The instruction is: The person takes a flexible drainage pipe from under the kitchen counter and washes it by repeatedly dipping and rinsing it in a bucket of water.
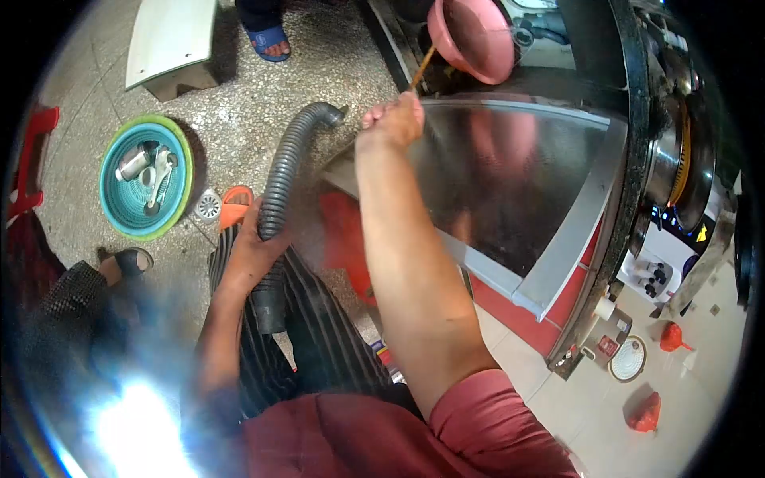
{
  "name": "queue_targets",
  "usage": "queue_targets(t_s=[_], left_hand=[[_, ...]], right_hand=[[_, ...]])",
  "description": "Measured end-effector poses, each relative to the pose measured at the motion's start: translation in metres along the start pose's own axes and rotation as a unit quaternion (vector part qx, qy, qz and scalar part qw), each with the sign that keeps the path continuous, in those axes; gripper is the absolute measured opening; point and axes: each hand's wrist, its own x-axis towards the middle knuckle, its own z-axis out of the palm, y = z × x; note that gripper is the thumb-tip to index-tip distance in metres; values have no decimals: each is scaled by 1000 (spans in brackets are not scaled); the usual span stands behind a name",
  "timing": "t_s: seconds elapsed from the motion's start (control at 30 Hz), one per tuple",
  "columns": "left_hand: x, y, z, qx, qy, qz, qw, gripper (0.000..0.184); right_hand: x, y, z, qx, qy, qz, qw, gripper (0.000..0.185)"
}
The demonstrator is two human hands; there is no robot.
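Your left hand [256, 252] grips the hose [282, 171], already free at both ends — your right hand [395, 122], farther off, clasps a stick [423, 68], seemingly mid-job.

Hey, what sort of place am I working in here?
Most likely a kitchen: there are pans at the picture's right, a pink basin, and a gray corrugated hose, perhaps a sink drain, in your left hand.

Grey hose [282, 166], striped black trousers [323, 333]
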Motion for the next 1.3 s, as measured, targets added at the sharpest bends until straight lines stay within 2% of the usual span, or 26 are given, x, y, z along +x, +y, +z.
queue_targets(t_s=[0.03,0.1,0.13,0.17,0.23,0.27,0.3,0.33,0.37,0.47,0.57,0.63,0.7,0.87,0.9,1.07,1.2,1.3], left_hand=[[-2,17,6,34,-12,-53,998,66],[8,0,21,88,-40,-15,995,67],[17,-17,28,112,-47,4,993,68],[29,-53,33,149,-40,97,983,72],[18,-17,39,158,-89,37,983,76],[14,-4,43,157,-115,8,981,78],[14,-7,49,124,-108,24,986,75],[14,-9,55,101,-108,9,989,74],[17,-9,60,78,-107,-3,991,74],[26,-18,71,88,-85,-13,992,75],[42,-24,83,97,-67,-13,993,74],[53,-23,92,80,-71,-13,994,74],[60,-22,101,48,-79,-18,996,73],[76,-17,113,35,-101,-49,993,74],[78,-29,117,64,-82,-18,994,76],[87,-5,111,35,-85,-38,995,75],[97,-10,114,25,-72,-34,997,74],[101,-11,113,69,-71,-57,994,74]], right_hand=[[4,9,3,2,33,26,999,11],[17,28,18,11,73,70,995,15],[30,39,35,15,73,91,993,17],[66,57,46,10,58,70,996,19],[162,70,64,131,39,128,982,21],[163,56,61,125,24,44,991,21],[161,39,59,122,10,-40,992,21],[139,21,55,14,6,-144,989,23],[114,2,52,-90,23,-247,965,26],[146,-86,55,-282,168,-144,934,28],[232,-98,40,-213,121,-205,948,23],[248,-109,37,-164,105,-239,951,20],[271,-116,33,-190,89,-235,949,11],[324,-137,27,-260,95,-248,928,11],[332,-146,24,-284,96,-251,920,11],[369,-191,13,-464,63,-253,846,10],[403,-207,18,-607,28,-271,747,11],[428,-214,31,-678,17,-296,673,11]])
